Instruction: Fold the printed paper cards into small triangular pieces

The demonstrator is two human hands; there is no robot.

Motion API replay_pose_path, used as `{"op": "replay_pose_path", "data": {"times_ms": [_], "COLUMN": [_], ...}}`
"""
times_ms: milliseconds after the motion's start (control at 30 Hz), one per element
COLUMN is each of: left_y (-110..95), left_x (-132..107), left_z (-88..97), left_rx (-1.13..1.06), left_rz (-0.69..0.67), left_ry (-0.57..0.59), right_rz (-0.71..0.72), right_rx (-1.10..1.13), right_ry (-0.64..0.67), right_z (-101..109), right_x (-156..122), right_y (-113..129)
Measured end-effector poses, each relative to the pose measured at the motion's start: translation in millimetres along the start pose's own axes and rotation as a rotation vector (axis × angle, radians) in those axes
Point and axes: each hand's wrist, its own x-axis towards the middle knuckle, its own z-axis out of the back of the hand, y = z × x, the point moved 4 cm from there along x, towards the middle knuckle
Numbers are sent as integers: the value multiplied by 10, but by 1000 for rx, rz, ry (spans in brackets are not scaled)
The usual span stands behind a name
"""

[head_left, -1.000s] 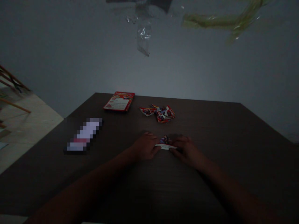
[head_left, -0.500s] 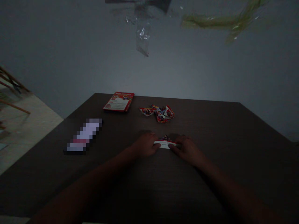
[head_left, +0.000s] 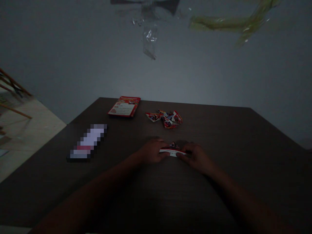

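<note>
A small folded sheet of printed paper (head_left: 173,154), white with a red edge, lies between my two hands near the middle of the table. My left hand (head_left: 155,150) pinches its left end, the thumb in front and the fingers behind. At the right end my right hand (head_left: 193,154) grips it with thumb and fingers. A dark printed part of the paper stands up between the hands. Beyond them sits a small pile of folded red-and-white paper pieces (head_left: 172,119). My fingers hide both ends of the sheet.
A stack of red-and-white printed leaflets (head_left: 124,107) lies at the table's back left. A phone-like device with a blurred-out screen (head_left: 90,143) rests on the left. The dark table (head_left: 219,130) stands against a grey wall (head_left: 207,71) with tape on it.
Both hands stay in nearly the same place. The paper's white strip between them now looks slightly bent, and my left thumb has shifted a little to the right along it.
</note>
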Motion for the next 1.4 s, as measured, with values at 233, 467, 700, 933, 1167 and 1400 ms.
{"op": "replay_pose_path", "data": {"times_ms": [233, 467, 700, 933, 1167, 1400], "left_y": [9, 16, -8, 13, -14, -14], "left_x": [29, 55, 79, 58, 73, 97], "left_z": [-6, -24, -55, -68, -55, -69], "left_rx": [-18, 17, 121, 50, 55, 56], "left_rz": [-3, 76, 127, 84, 70, 99], "left_ry": [22, 29, -7, -49, -40, -32], "right_rz": [-3, -40, -89, -66, -90, -134], "right_rx": [-21, -28, -97, -101, -86, -144], "right_ry": [-9, 2, -2, 0, 3, 2], "right_z": [-18, -24, -43, -57, -47, -53], "right_x": [1, 9, 41, 36, 28, 34], "right_y": [-34, -24, -18, -41, -27, -18]}}
